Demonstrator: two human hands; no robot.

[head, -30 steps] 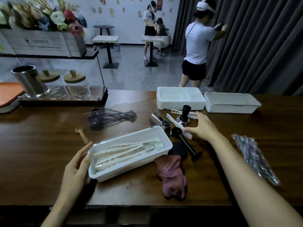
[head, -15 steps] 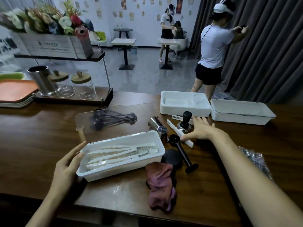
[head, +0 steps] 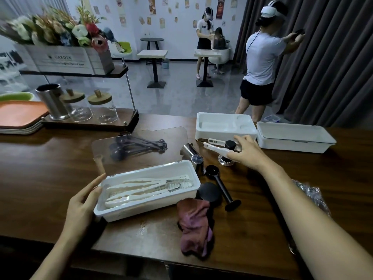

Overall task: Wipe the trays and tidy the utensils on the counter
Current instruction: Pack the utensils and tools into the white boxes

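Note:
A white utensil box with its clear lid raised sits on the wooden counter, holding several white tongs. My left hand rests flat against the box's left end, fingers spread. My right hand is closed on a white tong, lifted just above the counter beside a black-knobbed tamper. A crumpled pink cloth lies in front of the box. A black scoop and a steel cylinder lie between box and hand.
Two more white trays stand at the back right. Dark measuring spoons lie behind the lid. A rack with glass jars, a steel cup and orange trays stands at the left. A crinkled plastic bag lies right. People stand beyond.
My right hand has closed on the white tong and raised it off the counter. The clear lid has swung up. My left hand stays at the box's end.

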